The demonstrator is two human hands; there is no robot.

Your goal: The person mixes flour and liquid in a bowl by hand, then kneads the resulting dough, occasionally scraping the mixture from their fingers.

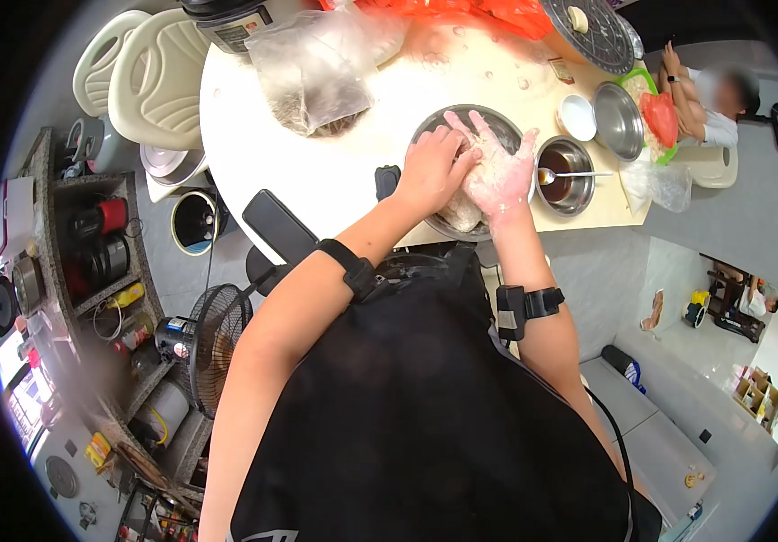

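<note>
A single head-worn fisheye camera looked steeply down past the person's own chest onto the round tabletop [335, 172], from close above. The steel bowl [418, 137] sat near that tabletop's front edge, with floor curving around it.

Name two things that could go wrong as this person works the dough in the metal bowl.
The metal bowl sits near the table edge; pressing with the left hand and floury right hand might shove it off. The small bowl of dark liquid, with a spoon resting in it, stands just beside the right hand; a stray knock could spill it.
</note>
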